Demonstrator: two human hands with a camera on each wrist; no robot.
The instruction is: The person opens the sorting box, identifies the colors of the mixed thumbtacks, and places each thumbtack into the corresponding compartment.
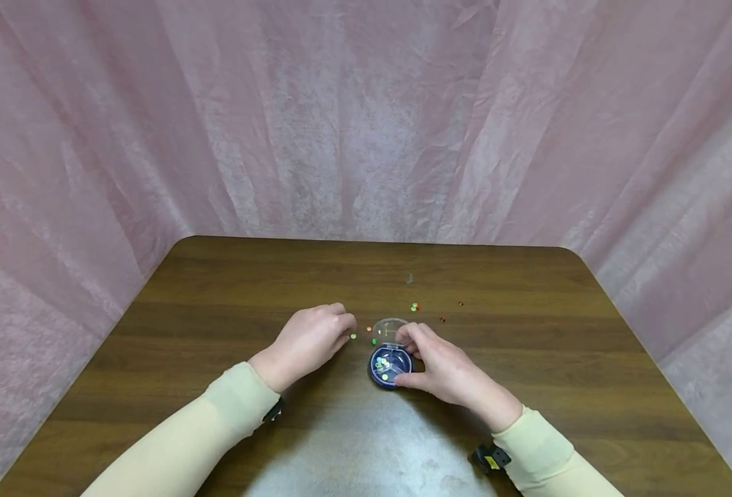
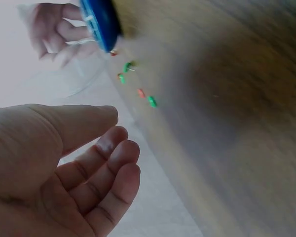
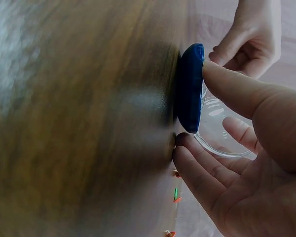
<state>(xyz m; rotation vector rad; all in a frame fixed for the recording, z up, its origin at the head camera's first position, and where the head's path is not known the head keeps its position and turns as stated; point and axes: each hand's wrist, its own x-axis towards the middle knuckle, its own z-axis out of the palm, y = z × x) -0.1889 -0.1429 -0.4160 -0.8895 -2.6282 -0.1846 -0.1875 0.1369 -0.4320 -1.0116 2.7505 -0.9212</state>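
Note:
A round blue pill box with inner dividers stands on the table, its clear hinged lid raised away from me. Several small pale green and yellow pieces lie inside it. My right hand holds the box, thumb on the near rim and fingers round the far side by the lid. Left of the box, my left hand hovers close to a small yellow-green piece. Its fingers are loosely bent, and in the left wrist view a gap shows between thumb and forefinger with nothing in it.
An orange piece and a green piece lie beside the lid. Behind the box is a small green and red cluster, with red pieces farther right. A pink curtain hangs beyond the brown wooden table.

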